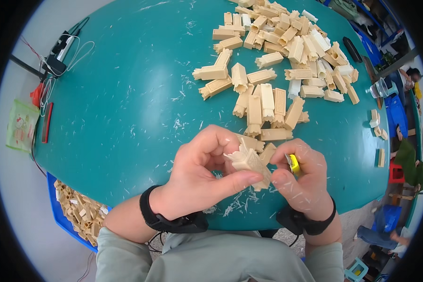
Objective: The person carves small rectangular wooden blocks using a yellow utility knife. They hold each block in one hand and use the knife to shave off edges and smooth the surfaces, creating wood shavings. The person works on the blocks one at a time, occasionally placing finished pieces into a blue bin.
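Note:
My left hand [204,169] is closed around a beige moulded plastic piece [250,164], a hollow rectangular block with a jagged, crown-like end and a patterned side. That piece is tilted over the table's near edge. In my right hand [303,176] is a small yellow utility knife [293,163], pinched between thumb and fingers close to the piece's right side; most of its handle is hidden by the hand. Thin pale shavings [235,202] lie on the green table [127,94] beneath both hands. Just beyond them, similar beige pieces [254,113] lie in a loose group.
A large heap of beige and whitish pieces [291,40] covers the far right. Several sit apart at the right edge, near a clear cup [379,88]. A blue bin [61,214] of pieces stands lower left. A power strip [63,51] lies far left. Other people are at the right.

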Demonstrator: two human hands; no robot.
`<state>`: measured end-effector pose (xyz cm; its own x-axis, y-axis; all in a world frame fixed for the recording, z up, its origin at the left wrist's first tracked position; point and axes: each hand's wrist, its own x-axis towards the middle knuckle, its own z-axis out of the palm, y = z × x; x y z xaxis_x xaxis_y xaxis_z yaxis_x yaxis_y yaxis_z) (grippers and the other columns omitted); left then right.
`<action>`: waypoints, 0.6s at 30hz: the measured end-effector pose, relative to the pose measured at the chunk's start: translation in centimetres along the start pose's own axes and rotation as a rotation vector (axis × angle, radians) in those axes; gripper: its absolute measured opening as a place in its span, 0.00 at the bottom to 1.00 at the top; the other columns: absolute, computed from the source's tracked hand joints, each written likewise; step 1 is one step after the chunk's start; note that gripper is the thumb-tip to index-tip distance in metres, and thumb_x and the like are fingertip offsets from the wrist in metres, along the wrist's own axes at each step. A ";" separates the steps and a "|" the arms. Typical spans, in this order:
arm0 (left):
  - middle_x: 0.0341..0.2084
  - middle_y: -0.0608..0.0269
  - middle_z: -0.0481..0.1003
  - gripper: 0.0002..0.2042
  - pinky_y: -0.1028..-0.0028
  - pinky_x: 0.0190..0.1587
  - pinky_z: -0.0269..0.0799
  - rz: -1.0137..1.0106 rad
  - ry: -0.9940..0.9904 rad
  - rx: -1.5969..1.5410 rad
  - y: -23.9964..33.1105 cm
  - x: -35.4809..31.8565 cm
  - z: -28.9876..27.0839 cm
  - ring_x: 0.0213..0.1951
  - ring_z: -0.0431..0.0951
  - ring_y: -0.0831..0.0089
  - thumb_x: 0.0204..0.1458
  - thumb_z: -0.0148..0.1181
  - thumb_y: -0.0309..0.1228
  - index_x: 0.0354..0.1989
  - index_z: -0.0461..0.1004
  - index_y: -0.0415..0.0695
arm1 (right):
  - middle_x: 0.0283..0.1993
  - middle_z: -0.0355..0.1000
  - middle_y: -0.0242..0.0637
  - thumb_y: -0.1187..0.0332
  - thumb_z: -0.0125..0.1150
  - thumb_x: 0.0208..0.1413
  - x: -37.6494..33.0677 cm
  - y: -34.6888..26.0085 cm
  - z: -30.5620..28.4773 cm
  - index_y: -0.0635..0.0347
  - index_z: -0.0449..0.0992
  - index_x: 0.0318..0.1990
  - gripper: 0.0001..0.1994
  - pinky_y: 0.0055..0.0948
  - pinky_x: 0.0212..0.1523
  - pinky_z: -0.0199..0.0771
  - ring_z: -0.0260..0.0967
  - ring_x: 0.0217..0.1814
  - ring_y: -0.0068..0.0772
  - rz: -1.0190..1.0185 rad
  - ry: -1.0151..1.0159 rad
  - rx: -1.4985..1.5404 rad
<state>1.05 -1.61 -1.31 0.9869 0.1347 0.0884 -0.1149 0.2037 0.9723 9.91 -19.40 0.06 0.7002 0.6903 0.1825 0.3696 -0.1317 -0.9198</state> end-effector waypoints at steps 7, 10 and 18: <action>0.35 0.64 0.69 0.19 0.76 0.38 0.72 0.102 -0.065 0.027 -0.1 0.1 -0.3 0.38 0.72 0.78 0.42 0.66 0.22 0.38 0.62 0.42 | 0.26 0.68 0.34 0.64 0.66 0.46 -0.1 0.0 0.2 0.66 0.71 0.37 0.16 0.19 0.26 0.63 0.62 0.26 0.19 0.193 -0.069 0.169; 0.38 0.61 0.69 0.16 0.77 0.38 0.73 0.198 -0.064 -0.023 -0.9 0.2 -0.2 0.36 0.74 0.77 0.44 0.62 0.18 0.40 0.65 0.40 | 0.27 0.69 0.33 0.66 0.67 0.45 -0.1 -0.5 0.1 0.66 0.72 0.38 0.16 0.18 0.27 0.64 0.62 0.26 0.18 0.274 -0.086 0.271; 0.41 0.56 0.70 0.14 0.77 0.38 0.73 0.157 0.017 -0.066 -0.6 0.3 0.1 0.37 0.75 0.73 0.45 0.58 0.15 0.42 0.69 0.35 | 0.27 0.69 0.34 0.74 0.70 0.37 0.0 -0.4 0.2 0.62 0.72 0.36 0.16 0.19 0.24 0.65 0.66 0.26 0.22 -0.161 0.159 -0.199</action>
<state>1.46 -1.77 -1.81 0.9542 0.1858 0.2344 -0.2757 0.2421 0.9303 9.70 -19.22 0.35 0.7040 0.5957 0.3868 0.5850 -0.1774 -0.7914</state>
